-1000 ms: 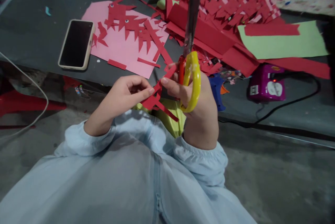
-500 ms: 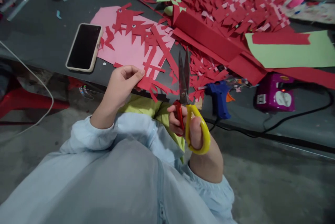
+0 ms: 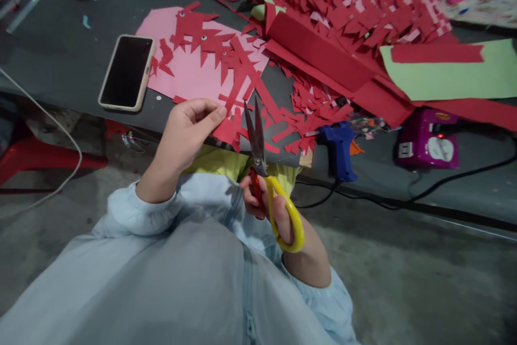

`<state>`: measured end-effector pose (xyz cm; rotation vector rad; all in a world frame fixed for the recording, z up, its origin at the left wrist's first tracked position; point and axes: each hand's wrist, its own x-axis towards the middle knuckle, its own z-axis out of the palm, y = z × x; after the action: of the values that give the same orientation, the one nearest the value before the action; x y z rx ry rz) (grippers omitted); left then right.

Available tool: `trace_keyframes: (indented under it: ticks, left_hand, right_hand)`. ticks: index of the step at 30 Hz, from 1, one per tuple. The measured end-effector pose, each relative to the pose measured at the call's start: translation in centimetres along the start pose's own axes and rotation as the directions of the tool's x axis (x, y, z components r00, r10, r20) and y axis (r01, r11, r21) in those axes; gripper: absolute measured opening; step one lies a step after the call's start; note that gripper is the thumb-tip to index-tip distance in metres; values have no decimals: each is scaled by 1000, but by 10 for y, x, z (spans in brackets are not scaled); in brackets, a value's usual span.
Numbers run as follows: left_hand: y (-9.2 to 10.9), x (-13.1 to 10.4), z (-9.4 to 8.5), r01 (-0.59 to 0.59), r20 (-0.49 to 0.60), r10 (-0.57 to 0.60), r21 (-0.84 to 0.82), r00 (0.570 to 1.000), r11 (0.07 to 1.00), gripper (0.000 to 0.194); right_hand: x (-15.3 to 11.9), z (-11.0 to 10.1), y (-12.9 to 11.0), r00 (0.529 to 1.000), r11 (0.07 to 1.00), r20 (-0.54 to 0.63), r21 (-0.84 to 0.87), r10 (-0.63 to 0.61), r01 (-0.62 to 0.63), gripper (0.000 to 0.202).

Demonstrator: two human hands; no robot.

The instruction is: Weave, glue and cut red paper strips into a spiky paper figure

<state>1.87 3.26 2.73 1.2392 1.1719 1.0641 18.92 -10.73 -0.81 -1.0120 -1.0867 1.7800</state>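
Note:
My left hand [image 3: 188,127] pinches a red paper piece [image 3: 227,131] between thumb and fingers at the table's front edge. My right hand [image 3: 269,208] grips scissors [image 3: 258,146] with one red and one yellow handle. Their blades are slightly apart, point away from me and lie just right of the held piece. Beyond my left hand, a pink sheet [image 3: 188,73] carries red spiky cutouts [image 3: 197,25] with small eyes. Red strips and scraps [image 3: 315,105] are scattered to the right of the blades.
A phone [image 3: 127,72] lies at the left. To the right are a blue glue gun [image 3: 341,151], a purple power box [image 3: 428,140] with a black cable, and a green sheet [image 3: 452,78]. Red folded paper [image 3: 323,54] and a heap of red spiky pieces [image 3: 343,0] fill the back right.
My right hand has moved left with the scissors, bringing the blades close to the red piece. My left hand keeps its pinch and has barely moved.

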Motion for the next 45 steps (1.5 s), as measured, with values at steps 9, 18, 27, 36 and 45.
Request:
trace_keyframes:
  ticks: [9, 18, 27, 36, 45]
  left_hand:
    - [5, -8, 6, 85, 88, -82, -37, 993, 996, 31]
    - [1, -13, 12, 37, 138, -31, -35, 990, 999, 37]
    - [-3, -13, 15, 16, 195, -9, -36, 981, 999, 25]
    - [-3, -11, 13, 31, 235, -27, -12, 972, 999, 18]
    - [-6, -7, 11, 6, 199, -1, -24, 980, 1000, 12]
  right_hand:
    - [2, 1, 16, 1000, 999, 27, 49, 5, -7, 58]
    - [6, 7, 17, 1000, 997, -4, 74, -6, 6, 59]
    - [11, 12, 11, 997, 987, -57, 155, 46, -37, 60]
    - [12, 10, 12, 996, 988, -83, 156, 17, -4, 60]
    - [9, 6, 14, 999, 987, -51, 161, 1, 7, 56]
